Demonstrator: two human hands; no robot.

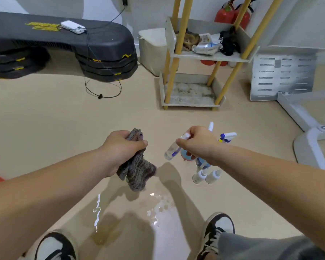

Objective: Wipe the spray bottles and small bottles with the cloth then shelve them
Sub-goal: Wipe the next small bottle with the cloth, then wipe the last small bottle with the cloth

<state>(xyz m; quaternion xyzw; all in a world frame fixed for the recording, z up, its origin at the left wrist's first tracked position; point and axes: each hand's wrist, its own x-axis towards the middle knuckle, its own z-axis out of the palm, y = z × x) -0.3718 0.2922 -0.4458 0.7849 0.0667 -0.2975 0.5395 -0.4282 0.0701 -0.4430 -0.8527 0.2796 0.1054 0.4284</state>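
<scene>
Hands raised — left hand (pixel 123 147) grips cloth (pixel 137 171); right hand (pixel 199 142) pinches small bottle (pixel 172 150).

A black step platform (pixel 64 32) with yellow markings sits on stacked risers at the far left edge of the floor (pixel 45 119). A white power bank (pixel 73 27) lies on top of it, and a black cable (pixel 100 96) loops down onto the floor. A white bin (pixel 152 51) stands by the far wall. Two red fire extinguishers (pixel 225 15) stand in the far corner. A slotted white metal panel (pixel 281 76) stands at the right edge. A puddle (pixel 154 209) shines at the near edge.
</scene>
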